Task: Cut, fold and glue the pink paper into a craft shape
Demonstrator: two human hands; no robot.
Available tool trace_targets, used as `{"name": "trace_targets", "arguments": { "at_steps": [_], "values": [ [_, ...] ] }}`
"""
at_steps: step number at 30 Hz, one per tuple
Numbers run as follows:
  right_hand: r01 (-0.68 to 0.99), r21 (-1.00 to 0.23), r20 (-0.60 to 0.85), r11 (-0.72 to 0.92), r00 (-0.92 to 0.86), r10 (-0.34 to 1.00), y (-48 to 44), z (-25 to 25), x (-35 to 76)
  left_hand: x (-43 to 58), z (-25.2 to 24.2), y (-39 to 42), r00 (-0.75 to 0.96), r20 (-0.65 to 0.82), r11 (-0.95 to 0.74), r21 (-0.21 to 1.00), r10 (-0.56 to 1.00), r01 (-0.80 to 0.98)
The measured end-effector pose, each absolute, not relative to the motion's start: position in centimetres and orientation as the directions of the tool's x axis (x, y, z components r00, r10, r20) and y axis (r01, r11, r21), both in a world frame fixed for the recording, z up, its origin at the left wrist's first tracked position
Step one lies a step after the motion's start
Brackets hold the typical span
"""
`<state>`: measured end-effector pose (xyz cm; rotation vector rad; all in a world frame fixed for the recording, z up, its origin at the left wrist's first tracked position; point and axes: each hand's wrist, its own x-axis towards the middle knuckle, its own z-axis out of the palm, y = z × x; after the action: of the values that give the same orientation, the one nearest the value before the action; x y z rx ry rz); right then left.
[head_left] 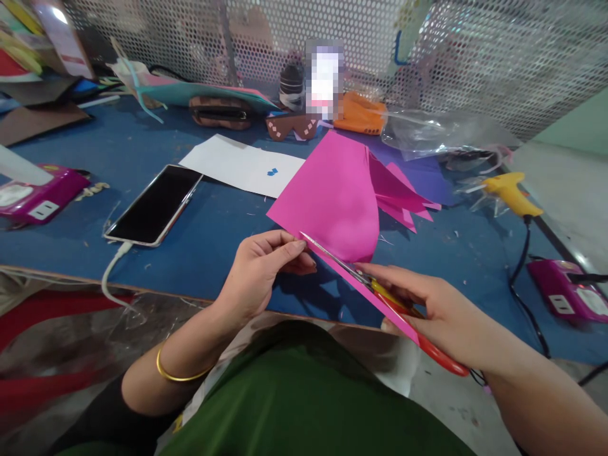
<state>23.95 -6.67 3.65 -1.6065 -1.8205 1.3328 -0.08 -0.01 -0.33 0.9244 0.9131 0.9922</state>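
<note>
Pink paper sheet (327,190): at the near edge of the blue table (228,253), its far part overlapping a white sheet (237,161). Scissors (441,354), red and yellow handles, lie along its near margin; a narrow pink strip (389,311) runs beside the blades toward the handles. Left hand (263,263): thumb and fingers pinching the sheet's near edge, next to the scissor tips. Right hand (441,304): closed around the handles. On the white sheet: small blue pieces (272,171). Left of it: smartphone (156,206), dark screen, white cable plugged in. Behind the pink sheet: brown glasses-shaped cutout (292,126). To the right: purple sheet (434,180), then yellow glue gun (510,191). Back: perforated panel (266,38).
</note>
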Motion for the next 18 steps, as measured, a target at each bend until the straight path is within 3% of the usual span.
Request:
{"name": "trace_targets", "arguments": {
  "at_steps": [8,18],
  "values": [
    [0.467,-0.832,-0.436,-0.298,-0.22,0.873,-6.67,4.14,23.57,-0.15,-0.57,-0.04,0.309,-0.182,0.273,0.919,0.934,-0.284],
    [0.552,-0.8,-0.445,-0.234,-0.285,0.849,-6.42,3.8,23.76,-0.24,-0.8,-0.08,0.344,-0.144,0.241,0.936,0.928,-0.255]
  ]
}}
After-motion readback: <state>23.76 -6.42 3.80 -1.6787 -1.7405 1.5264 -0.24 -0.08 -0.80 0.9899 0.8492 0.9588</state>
